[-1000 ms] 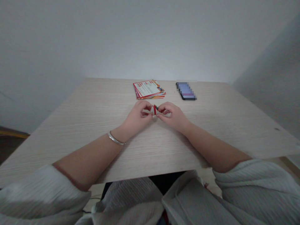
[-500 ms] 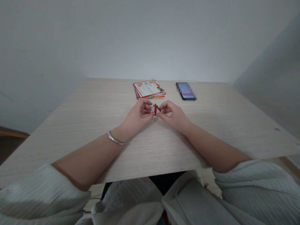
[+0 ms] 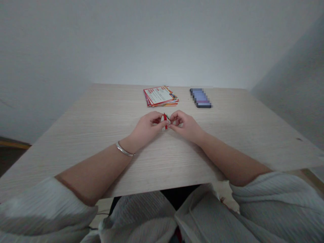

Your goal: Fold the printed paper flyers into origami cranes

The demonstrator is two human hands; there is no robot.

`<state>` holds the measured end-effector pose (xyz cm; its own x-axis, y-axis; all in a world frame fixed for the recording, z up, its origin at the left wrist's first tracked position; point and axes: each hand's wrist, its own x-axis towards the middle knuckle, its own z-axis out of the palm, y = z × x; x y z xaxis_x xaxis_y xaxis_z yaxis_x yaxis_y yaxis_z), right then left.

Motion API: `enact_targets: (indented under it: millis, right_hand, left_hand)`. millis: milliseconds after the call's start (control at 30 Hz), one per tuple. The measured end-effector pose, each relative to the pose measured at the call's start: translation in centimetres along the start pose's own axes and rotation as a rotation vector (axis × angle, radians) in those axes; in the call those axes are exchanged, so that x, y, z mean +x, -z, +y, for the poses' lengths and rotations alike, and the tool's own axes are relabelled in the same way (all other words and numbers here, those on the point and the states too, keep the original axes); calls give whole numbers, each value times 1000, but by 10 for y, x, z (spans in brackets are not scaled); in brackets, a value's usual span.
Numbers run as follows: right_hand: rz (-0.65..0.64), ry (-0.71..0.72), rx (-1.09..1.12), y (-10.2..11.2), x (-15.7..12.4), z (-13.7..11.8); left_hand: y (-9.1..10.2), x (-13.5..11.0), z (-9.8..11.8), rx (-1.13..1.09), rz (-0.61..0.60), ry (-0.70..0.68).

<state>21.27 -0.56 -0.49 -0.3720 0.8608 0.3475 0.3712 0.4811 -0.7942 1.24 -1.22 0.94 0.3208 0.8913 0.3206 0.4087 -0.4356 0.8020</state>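
Both my hands meet near the middle of the light wooden table [image 3: 101, 114]. My left hand [image 3: 148, 126], with a silver bracelet at the wrist, and my right hand [image 3: 184, 125] both pinch a small folded piece of red and white paper [image 3: 165, 120] between their fingertips. The paper is held just above the tabletop and is mostly covered by my fingers, so its shape is hard to read. A stack of red-bordered printed cards [image 3: 160, 96] lies just beyond my hands.
A dark phone [image 3: 200, 98] lies flat to the right of the card stack, near the table's far edge. A plain pale wall stands behind the table. The table's near edge runs across my forearms.
My fingers have shifted on the small paper and it has turned slightly between them. Both hands have stayed at the same spot.
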Motion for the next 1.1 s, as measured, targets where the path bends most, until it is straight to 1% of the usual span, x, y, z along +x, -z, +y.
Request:
enact_targets:
  millis: [267, 433, 533, 733, 833, 933, 1000, 1100]
  right_hand:
    - [-38, -13, -10, 1, -1, -2]
    - [-68, -16, -21, -1, -1, -2]
    - [-78, -10, 4, -2, -2, -1]
    - [-116, -36, 62, -3, -2, 0]
    - [-139, -33, 87, -3, -2, -1]
    - [-148, -24, 92, -3, -3, -2]
    - [-149, -25, 88, -3, -3, -1]
    - [-127, -35, 99, -3, -2, 3]
  left_hand:
    - [-1, 1, -3, -90, 16, 6]
    - [-1, 1, -6, -126, -3, 9]
    - [-1, 1, -5, -108, -8, -8]
    - [-1, 0, -1, -52, 39, -11]
    - [0, 0, 2, 29, 53, -52]
    - [2, 0, 3, 66, 55, -85]
    - [2, 0, 2, 68, 53, -66]
    - [1, 0, -2, 35, 9, -19]
